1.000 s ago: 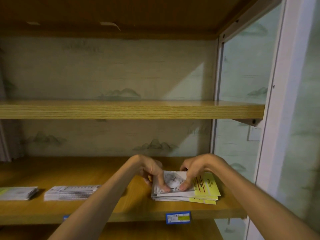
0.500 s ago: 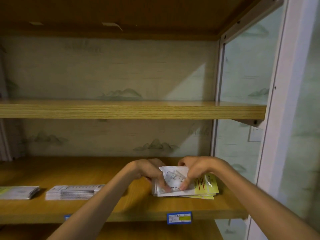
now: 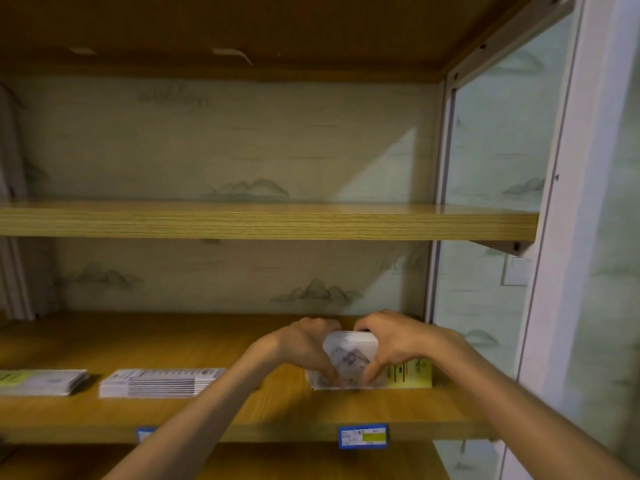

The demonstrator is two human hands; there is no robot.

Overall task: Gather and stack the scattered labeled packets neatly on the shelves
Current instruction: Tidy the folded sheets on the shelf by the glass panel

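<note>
Both hands grip one bundle of packets (image 3: 349,362) standing tilted on its lower edge on the lower shelf (image 3: 242,415). The left hand (image 3: 306,344) curls round the bundle's left side, fingers behind and thumb coming down across the printed front. The right hand (image 3: 391,341) does the same on the right side, its fingers hooked over the top edge, so the two thumbs nearly meet low on the front. The bundle's yellow end (image 3: 410,374) sticks out to the right below the right wrist, close to the white frame post (image 3: 438,202).

Further left on the same shelf lies a flat stack of packets (image 3: 159,382), well apart from the hands, and another stack (image 3: 41,382) lies at the left edge of view. A blue price tag (image 3: 363,435) is fixed to the shelf's front lip below the held bundle. The upper shelf (image 3: 263,221) runs across above.
</note>
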